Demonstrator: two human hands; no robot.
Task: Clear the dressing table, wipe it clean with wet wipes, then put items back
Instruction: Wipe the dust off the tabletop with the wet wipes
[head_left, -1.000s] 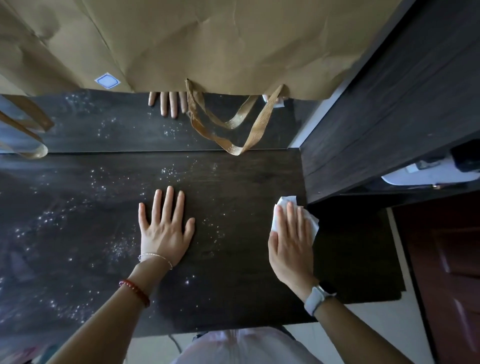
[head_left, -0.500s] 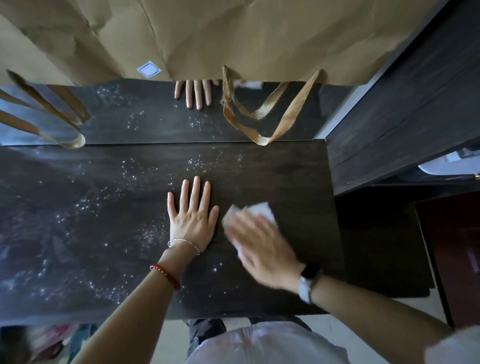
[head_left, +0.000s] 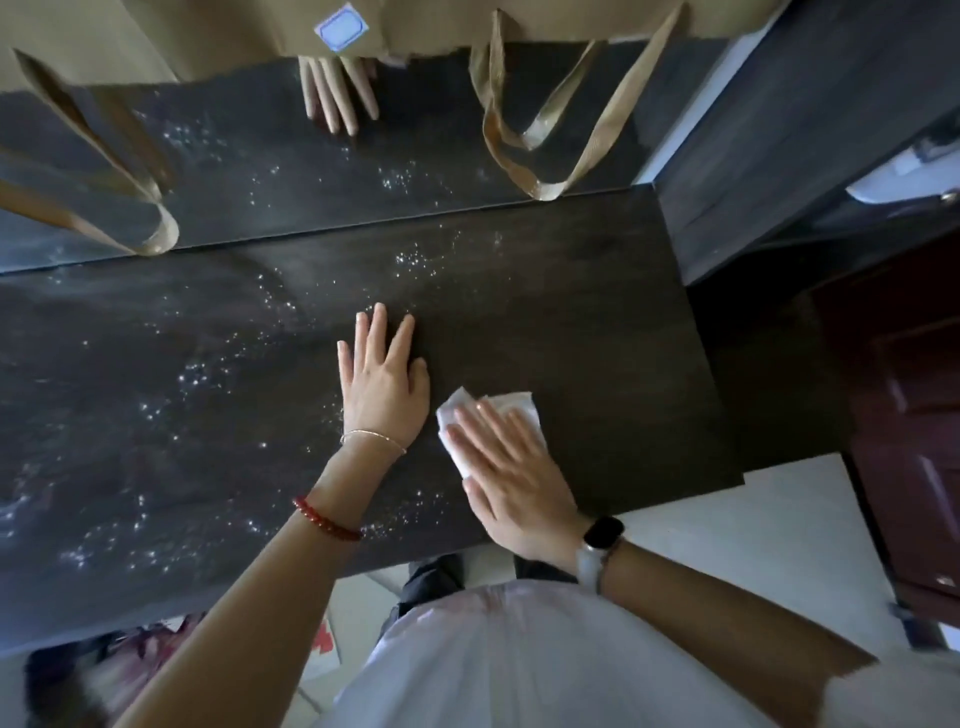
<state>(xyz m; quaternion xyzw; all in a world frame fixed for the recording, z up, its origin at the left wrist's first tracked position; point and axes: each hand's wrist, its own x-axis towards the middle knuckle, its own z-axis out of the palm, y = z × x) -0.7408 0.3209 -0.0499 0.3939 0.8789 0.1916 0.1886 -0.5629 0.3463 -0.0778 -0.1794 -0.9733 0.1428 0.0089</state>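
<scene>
The dark wooden dressing table (head_left: 597, 322) fills the view, speckled with white dust on its left and middle. My left hand (head_left: 382, 387) lies flat on the top, fingers spread, holding nothing. Just to its right, my right hand (head_left: 511, 478) presses a folded white wet wipe (head_left: 511, 408) flat against the table, near the front edge. Most of the wipe is hidden under my fingers.
A mirror (head_left: 260, 171) runs along the table's back edge and reflects my fingers. Brown paper bags (head_left: 234, 31) with ribbon handles (head_left: 550, 156) cover the mirror's upper part. A dark cabinet (head_left: 810, 124) stands at the right, a red-brown door (head_left: 914, 415) beyond it.
My right hand has slid the wipe from the table's right edge leftward, close to my left hand, then slightly toward the front. The left hand has stayed flat in place.
</scene>
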